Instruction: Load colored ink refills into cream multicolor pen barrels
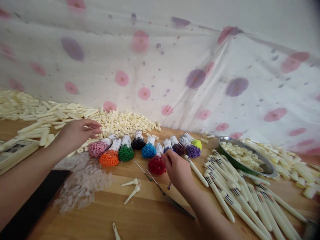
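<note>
My left hand [77, 132] reaches out over the pile of cream plastic pen parts [120, 122] at the back of the wooden table [150, 206], fingers pressed together in a pinch; what they hold is too small to see. My right hand [178, 170] rests knuckles-up beside the red bundle of pen refills [157, 164], fingers curled down near the blue bundle [149, 150] and the dark purple bundle [178, 148]. Its fingertips are hidden. Pink [98, 148], orange [110, 157], green [126, 152] and black [138, 142] bundles stand in a row between my hands.
Several assembled white pens [232, 196] lie to the right. A green metal bowl [265, 169] holds cream parts. Clear small caps [80, 183] are heaped at the left, beside a dark flat object [37, 203] and a scale [15, 151]. Loose pen tips [132, 193] and thin refills [160, 186] lie in front. A flowered cloth [175, 66] hangs behind.
</note>
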### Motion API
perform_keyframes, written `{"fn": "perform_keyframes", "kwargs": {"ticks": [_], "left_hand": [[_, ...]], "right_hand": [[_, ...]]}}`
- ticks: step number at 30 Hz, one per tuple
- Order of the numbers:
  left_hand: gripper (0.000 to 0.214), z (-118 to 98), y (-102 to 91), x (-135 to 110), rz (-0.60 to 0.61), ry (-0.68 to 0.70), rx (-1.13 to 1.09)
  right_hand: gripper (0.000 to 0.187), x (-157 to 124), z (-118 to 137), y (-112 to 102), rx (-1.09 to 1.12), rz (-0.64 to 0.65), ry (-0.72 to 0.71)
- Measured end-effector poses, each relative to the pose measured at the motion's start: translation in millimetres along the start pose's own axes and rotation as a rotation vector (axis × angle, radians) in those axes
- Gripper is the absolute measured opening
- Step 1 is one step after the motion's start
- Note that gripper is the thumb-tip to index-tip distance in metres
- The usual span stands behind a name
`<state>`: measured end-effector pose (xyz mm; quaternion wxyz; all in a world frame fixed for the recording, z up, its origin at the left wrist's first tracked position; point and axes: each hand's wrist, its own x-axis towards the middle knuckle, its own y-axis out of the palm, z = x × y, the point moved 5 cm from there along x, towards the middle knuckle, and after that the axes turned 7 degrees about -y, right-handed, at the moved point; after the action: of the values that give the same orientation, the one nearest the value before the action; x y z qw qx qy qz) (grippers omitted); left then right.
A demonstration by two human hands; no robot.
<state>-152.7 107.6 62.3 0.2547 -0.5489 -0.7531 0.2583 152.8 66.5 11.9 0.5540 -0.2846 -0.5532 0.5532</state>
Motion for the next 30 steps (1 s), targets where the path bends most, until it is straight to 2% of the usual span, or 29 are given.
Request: {"fn": "perform_keyframes", "kwargs": {"ticks": [4, 6, 8, 11, 14, 17, 21, 24, 27, 30], "left_hand": [[0.027, 14.1, 20.5, -57.0, 0.16, -0.05, -0.221], [0.023, 31.0, 37.6, -82.3, 0.252, -0.296, -0.532], [0.024, 42.4, 55.5, -102.7, 0.361, -0.506, -0.742], [0.018, 52.1, 72.0, -118.0, 0.43, -0.685, -0.988], [0.013, 58.7, 79.7, -120.4, 0.468, -0.703, -1.096], [0.005, 63.3, 86.2, -121.8, 0.531, -0.69, -1.171], [0.024, 61.3, 93.8, -130.0, 0.59, -0.702, -1.17], [0.036, 56.2, 98.1, -138.1, 0.559, -0.739, -1.102], [0.042, 52.4, 102.1, -143.7, 0.511, -0.779, -1.07], [0.04, 50.4, 104.4, -146.3, 0.485, -0.802, -1.046]], "right_hand": [[0.024, -3.8, 6.8, 0.0, 0.062, 0.017, -0.06], [0.019, -9.0, 23.6, 7.7, 0.117, 0.068, -0.151], [0.013, -13.4, 45.6, 18.1, 0.159, 0.138, -0.244], [0.006, -14.0, 80.9, 34.6, 0.168, 0.229, -0.347], [0.014, -7.3, 111.8, 50.7, 0.144, 0.298, -0.42], [0.018, 2.1, 128.3, 63.5, 0.119, 0.329, -0.4], [0.018, 7.5, 133.3, 75.0, 0.103, 0.379, -0.365], [0.019, 8.4, 129.4, 77.0, 0.097, 0.397, -0.354], [0.016, 9.0, 117.8, 67.8, 0.12, 0.368, -0.315], [0.014, 3.1, 99.2, 49.8, 0.204, 0.322, -0.277]]}}
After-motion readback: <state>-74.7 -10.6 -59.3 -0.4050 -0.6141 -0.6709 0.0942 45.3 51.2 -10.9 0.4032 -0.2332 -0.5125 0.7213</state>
